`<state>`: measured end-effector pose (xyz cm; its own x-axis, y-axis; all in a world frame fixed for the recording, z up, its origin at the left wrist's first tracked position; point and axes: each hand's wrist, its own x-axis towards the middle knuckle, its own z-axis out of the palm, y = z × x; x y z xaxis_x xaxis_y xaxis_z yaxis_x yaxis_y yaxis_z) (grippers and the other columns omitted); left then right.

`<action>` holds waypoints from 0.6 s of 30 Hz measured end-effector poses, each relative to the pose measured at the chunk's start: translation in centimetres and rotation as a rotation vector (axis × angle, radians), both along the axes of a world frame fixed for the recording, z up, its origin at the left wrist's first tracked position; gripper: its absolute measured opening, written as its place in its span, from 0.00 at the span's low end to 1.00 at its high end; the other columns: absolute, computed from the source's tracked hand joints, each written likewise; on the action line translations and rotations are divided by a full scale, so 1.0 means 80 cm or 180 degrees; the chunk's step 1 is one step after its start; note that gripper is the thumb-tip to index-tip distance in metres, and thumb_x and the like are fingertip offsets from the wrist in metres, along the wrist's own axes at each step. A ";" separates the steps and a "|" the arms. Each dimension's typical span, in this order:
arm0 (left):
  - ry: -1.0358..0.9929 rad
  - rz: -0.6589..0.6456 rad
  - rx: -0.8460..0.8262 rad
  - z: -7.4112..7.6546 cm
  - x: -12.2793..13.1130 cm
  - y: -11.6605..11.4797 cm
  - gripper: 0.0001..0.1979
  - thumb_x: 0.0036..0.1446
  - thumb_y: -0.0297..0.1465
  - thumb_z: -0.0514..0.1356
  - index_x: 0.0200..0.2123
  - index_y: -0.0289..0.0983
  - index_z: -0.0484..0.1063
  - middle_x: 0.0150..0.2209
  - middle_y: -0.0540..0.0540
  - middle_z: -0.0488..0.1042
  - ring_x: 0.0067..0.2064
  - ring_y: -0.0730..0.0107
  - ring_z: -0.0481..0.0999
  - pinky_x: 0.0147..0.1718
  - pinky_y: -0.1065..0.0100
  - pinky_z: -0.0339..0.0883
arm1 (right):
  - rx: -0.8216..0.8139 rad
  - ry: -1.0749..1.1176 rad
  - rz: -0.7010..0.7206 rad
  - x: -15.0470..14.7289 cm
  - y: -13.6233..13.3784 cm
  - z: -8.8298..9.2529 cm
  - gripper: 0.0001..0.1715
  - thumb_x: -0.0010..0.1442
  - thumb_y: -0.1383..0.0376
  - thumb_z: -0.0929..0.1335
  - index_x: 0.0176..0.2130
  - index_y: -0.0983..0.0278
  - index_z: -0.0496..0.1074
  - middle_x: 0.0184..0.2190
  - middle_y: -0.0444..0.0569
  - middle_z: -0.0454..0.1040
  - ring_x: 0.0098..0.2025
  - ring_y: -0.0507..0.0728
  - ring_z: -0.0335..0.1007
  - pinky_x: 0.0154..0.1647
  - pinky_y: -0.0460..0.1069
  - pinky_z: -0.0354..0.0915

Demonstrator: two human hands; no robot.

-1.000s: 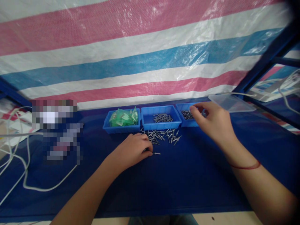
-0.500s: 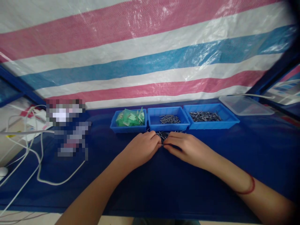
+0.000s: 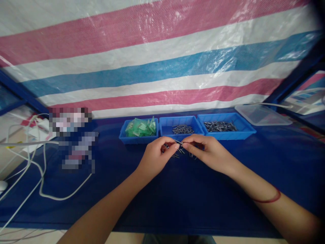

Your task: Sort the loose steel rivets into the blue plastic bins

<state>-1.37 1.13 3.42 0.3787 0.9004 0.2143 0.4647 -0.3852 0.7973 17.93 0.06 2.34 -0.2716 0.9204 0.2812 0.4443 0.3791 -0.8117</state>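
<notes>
My left hand (image 3: 156,154) and my right hand (image 3: 212,152) meet at the middle of the table, thumbs and fingers pinched close together. Between their fingertips is a thin metal pin (image 3: 178,142), like a nail or rivet; its exact kind is too small to make out. Below the fingers lies a loose pile of similar pins (image 3: 180,149), partly covered by my hands. Just behind my hands stands the middle blue bin (image 3: 166,130), with more pins (image 3: 182,129) inside.
A left blue bin (image 3: 138,139) holds green plastic packets (image 3: 142,127). The right blue bin (image 3: 242,132) contains many dark metal pins (image 3: 219,126). A clear plastic lid (image 3: 262,115) lies at the back right. White cables (image 3: 58,199) trail over the table's left side, near blurred-out items.
Both hands have risen slightly and moved a little away from me. The fingers have turned, so the pin between them shows more. More of the loose pile is visible beneath.
</notes>
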 end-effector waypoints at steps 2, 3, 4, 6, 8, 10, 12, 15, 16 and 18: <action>-0.0157 0.0050 -0.0041 0.000 0.001 -0.001 0.10 0.59 0.36 0.57 0.36 0.36 0.73 0.35 0.48 0.76 0.32 0.72 0.73 0.31 0.72 0.65 | -0.0091 0.0100 0.0038 -0.001 -0.001 0.000 0.14 0.61 0.57 0.65 0.36 0.63 0.74 0.34 0.48 0.76 0.35 0.55 0.71 0.37 0.51 0.67; -0.0205 0.0069 -0.0045 0.000 0.001 -0.001 0.10 0.59 0.36 0.57 0.36 0.36 0.73 0.35 0.48 0.76 0.33 0.72 0.73 0.31 0.72 0.65 | -0.0122 0.0128 0.0059 -0.002 -0.001 0.001 0.14 0.60 0.57 0.65 0.36 0.63 0.74 0.34 0.48 0.76 0.35 0.55 0.71 0.38 0.50 0.67; -0.0236 0.0084 -0.0047 -0.001 0.001 -0.002 0.10 0.58 0.36 0.57 0.37 0.36 0.73 0.36 0.48 0.76 0.33 0.72 0.74 0.31 0.72 0.66 | -0.0141 0.0152 0.0074 -0.002 -0.001 0.001 0.14 0.60 0.57 0.65 0.36 0.63 0.74 0.34 0.48 0.76 0.35 0.55 0.71 0.38 0.50 0.66; -0.0267 0.0101 -0.0052 -0.002 0.001 -0.001 0.10 0.58 0.36 0.58 0.37 0.36 0.73 0.36 0.48 0.76 0.34 0.72 0.74 0.32 0.72 0.66 | -0.0155 0.0169 0.0099 -0.002 -0.002 0.002 0.13 0.60 0.57 0.65 0.36 0.63 0.74 0.34 0.48 0.76 0.36 0.54 0.71 0.38 0.49 0.66; -0.0287 0.0102 -0.0050 -0.003 0.000 -0.001 0.09 0.58 0.35 0.58 0.37 0.36 0.73 0.36 0.48 0.76 0.34 0.73 0.73 0.33 0.72 0.65 | -0.0145 0.0166 0.0099 -0.002 -0.002 0.002 0.14 0.60 0.57 0.65 0.36 0.63 0.75 0.34 0.48 0.75 0.36 0.54 0.71 0.38 0.49 0.66; -0.0295 0.0097 -0.0037 -0.003 0.000 -0.001 0.09 0.59 0.35 0.57 0.37 0.36 0.73 0.36 0.48 0.76 0.34 0.73 0.73 0.33 0.73 0.65 | -0.0126 0.0160 0.0093 -0.003 -0.002 0.002 0.14 0.60 0.57 0.65 0.36 0.62 0.75 0.34 0.48 0.75 0.35 0.54 0.71 0.37 0.49 0.66; -0.0285 0.0101 0.0008 -0.003 0.000 -0.001 0.09 0.59 0.35 0.57 0.36 0.36 0.73 0.35 0.48 0.76 0.33 0.74 0.73 0.33 0.73 0.65 | -0.0080 0.0152 0.0083 -0.003 -0.003 0.002 0.14 0.60 0.57 0.65 0.37 0.62 0.75 0.34 0.48 0.75 0.35 0.54 0.70 0.36 0.49 0.66; -0.0225 0.0103 0.0148 -0.001 0.000 -0.002 0.09 0.60 0.35 0.56 0.36 0.36 0.73 0.34 0.49 0.76 0.31 0.74 0.71 0.31 0.73 0.64 | 0.0009 0.0080 0.0084 -0.004 -0.003 0.003 0.13 0.61 0.57 0.65 0.36 0.62 0.74 0.33 0.47 0.75 0.33 0.54 0.70 0.35 0.48 0.65; -0.0196 0.0103 0.0206 0.000 0.000 -0.002 0.09 0.60 0.35 0.56 0.36 0.36 0.72 0.34 0.49 0.75 0.31 0.75 0.71 0.31 0.73 0.63 | 0.0041 0.0057 0.0082 -0.004 -0.003 0.003 0.13 0.61 0.57 0.65 0.36 0.62 0.74 0.32 0.47 0.75 0.33 0.53 0.69 0.34 0.48 0.65; -0.0139 0.0099 0.0325 0.001 0.000 -0.002 0.08 0.60 0.34 0.55 0.36 0.37 0.72 0.33 0.49 0.75 0.30 0.76 0.69 0.31 0.73 0.63 | 0.0111 0.0036 0.0058 -0.004 -0.003 0.004 0.13 0.61 0.57 0.65 0.35 0.62 0.74 0.31 0.48 0.74 0.32 0.53 0.68 0.33 0.48 0.64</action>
<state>-1.36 0.97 3.47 0.3392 0.8842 0.3212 0.4434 -0.4514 0.7744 17.63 -0.19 2.64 -0.2849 0.9049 0.3163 0.4278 0.4153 -0.8028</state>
